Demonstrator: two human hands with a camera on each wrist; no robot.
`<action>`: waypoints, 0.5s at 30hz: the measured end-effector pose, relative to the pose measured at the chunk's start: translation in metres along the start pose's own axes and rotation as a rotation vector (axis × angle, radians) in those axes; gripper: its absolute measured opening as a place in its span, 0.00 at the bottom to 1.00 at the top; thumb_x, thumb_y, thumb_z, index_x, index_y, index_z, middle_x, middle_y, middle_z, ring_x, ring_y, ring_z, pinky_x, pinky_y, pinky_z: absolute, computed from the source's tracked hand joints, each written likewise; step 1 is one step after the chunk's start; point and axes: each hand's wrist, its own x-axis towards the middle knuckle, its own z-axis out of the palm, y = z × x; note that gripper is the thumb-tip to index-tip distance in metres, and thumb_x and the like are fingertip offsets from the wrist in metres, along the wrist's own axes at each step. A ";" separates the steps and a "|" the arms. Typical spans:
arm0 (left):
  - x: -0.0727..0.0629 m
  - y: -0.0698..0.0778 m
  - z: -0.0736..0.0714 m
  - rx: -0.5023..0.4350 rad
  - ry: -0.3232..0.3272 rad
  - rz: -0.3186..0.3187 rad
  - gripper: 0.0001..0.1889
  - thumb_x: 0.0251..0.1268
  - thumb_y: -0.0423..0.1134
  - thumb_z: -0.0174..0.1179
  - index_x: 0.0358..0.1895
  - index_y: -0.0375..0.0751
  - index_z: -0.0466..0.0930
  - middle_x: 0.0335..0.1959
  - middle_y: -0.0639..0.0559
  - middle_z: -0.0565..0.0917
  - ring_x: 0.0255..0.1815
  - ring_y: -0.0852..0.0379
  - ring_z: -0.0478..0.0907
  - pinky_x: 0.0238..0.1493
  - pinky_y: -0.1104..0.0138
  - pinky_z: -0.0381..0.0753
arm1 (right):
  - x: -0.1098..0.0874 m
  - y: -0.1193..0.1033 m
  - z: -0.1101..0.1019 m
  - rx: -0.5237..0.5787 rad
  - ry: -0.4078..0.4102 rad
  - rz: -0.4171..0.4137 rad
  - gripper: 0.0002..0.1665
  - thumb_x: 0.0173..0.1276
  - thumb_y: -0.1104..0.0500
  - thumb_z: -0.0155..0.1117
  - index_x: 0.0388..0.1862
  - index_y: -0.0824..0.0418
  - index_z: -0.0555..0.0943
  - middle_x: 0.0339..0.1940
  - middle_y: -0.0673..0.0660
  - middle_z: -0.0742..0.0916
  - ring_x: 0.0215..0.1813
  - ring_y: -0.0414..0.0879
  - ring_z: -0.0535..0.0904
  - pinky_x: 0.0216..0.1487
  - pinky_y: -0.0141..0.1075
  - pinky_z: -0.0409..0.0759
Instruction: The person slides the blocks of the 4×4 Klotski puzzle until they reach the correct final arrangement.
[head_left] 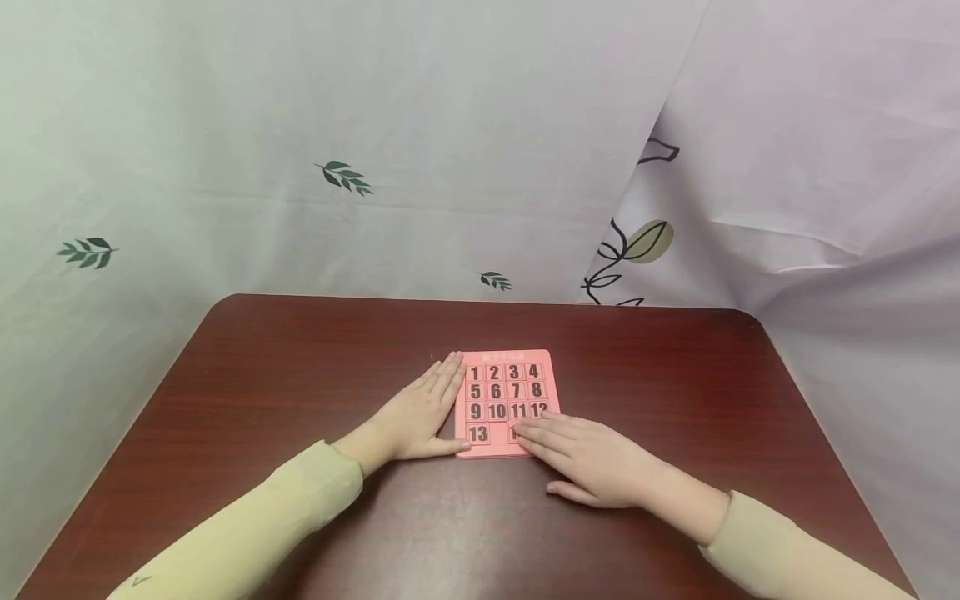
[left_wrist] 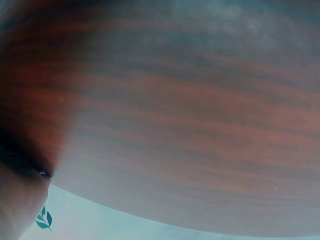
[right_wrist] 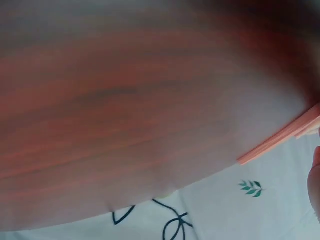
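A pink number sliding puzzle (head_left: 498, 357) lies flat on the table. Tiles 1 to 11 and 13 read clearly; 12 is partly covered. An open slot sits right of 13, then a tile partly under the right fingers. My left hand (head_left: 420, 417) rests along the puzzle's left edge, fingers straight, thumb at the lower left corner. With extended fingers, my right hand (head_left: 592, 458) touches the lower right tiles, its thumb apart from the board. The puzzle's edge (right_wrist: 280, 137) shows in the right wrist view; the left wrist view catches only a bit of hand (left_wrist: 22, 200).
The dark red-brown wooden table (head_left: 300, 358) has rounded far corners. Pale curtains (head_left: 450, 125) with leaf prints hang behind it and along both sides.
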 end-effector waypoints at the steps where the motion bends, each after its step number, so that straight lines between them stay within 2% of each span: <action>1: 0.000 0.000 0.000 0.001 0.002 0.000 0.61 0.69 0.75 0.53 0.83 0.23 0.48 0.86 0.26 0.48 0.89 0.35 0.47 0.89 0.50 0.54 | -0.002 0.000 0.001 -0.004 0.005 0.000 0.40 0.74 0.42 0.67 0.77 0.62 0.74 0.78 0.57 0.80 0.79 0.51 0.76 0.77 0.45 0.76; 6: -0.001 -0.001 0.001 0.004 0.012 0.000 0.61 0.69 0.75 0.53 0.83 0.22 0.49 0.86 0.26 0.48 0.89 0.35 0.47 0.89 0.50 0.55 | 0.000 0.000 0.003 0.002 0.022 -0.011 0.39 0.74 0.43 0.67 0.76 0.62 0.75 0.76 0.57 0.81 0.78 0.52 0.77 0.76 0.45 0.77; 11: -0.001 -0.001 0.002 0.008 0.011 0.002 0.61 0.69 0.75 0.53 0.83 0.22 0.49 0.86 0.26 0.49 0.89 0.35 0.48 0.89 0.50 0.55 | 0.014 -0.003 0.004 0.015 -0.005 -0.029 0.40 0.76 0.42 0.66 0.78 0.63 0.73 0.77 0.57 0.80 0.78 0.51 0.76 0.77 0.45 0.77; 15: -0.001 0.000 0.000 0.018 0.016 0.006 0.60 0.70 0.75 0.53 0.83 0.22 0.51 0.86 0.25 0.49 0.89 0.35 0.49 0.88 0.50 0.55 | 0.018 -0.002 0.005 0.011 -0.024 -0.032 0.40 0.77 0.41 0.63 0.79 0.62 0.72 0.78 0.56 0.79 0.79 0.50 0.75 0.78 0.44 0.75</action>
